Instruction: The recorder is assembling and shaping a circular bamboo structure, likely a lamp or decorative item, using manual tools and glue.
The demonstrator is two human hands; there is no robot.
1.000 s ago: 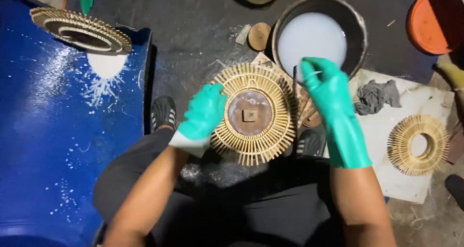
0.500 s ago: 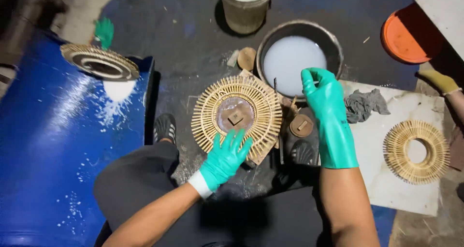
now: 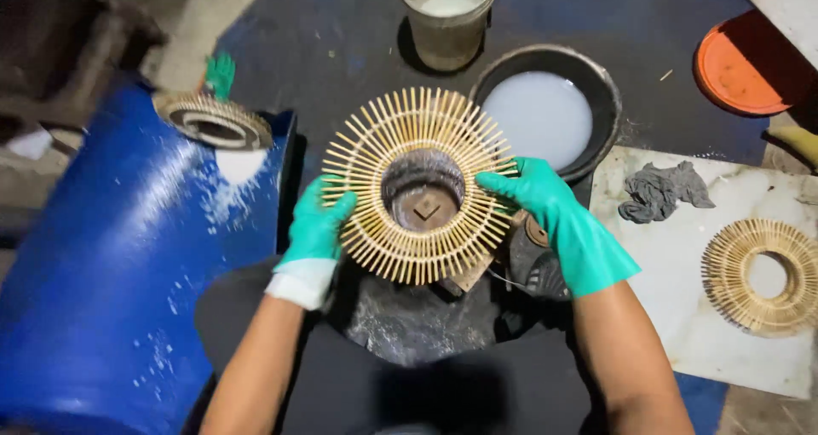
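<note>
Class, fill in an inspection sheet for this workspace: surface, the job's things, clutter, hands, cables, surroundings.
Surface: dark stained floor; white board at right.
Job's things: round bamboo-stick ring held between both hands over a dark stand.
Clutter: basin of milky liquid, plastic bucket, grey rag, second stick ring on the board, orange lid.
Hands: left hand and right hand, both in green gloves, grip the ring's opposite edges.
Cables: nothing seen.
Surroundings: blue drum, splashed white, with another ring on top.
</note>
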